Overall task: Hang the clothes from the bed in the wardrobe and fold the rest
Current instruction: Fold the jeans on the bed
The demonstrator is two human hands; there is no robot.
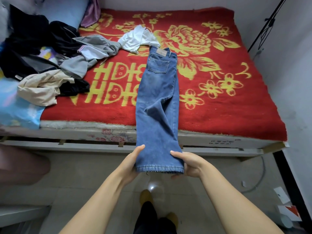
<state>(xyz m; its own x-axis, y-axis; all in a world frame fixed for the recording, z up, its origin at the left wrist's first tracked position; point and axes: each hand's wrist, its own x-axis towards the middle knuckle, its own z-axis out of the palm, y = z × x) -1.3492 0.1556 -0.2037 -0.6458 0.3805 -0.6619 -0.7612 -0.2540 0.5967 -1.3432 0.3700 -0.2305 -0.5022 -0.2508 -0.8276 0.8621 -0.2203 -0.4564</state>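
Your left hand [130, 162] and right hand [189, 164] grip the hem of the jeans [157, 98], folded lengthwise on the red blanket [228, 102]; a clothes pile [47, 65] lies left.

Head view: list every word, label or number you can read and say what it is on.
Large yellow characters on the red blanket: a woven sign, not readable as letters from this angle.
Leather patch on the jeans waistband: too small to read.
Dark print on the bed frame edge: blurred, unreadable.
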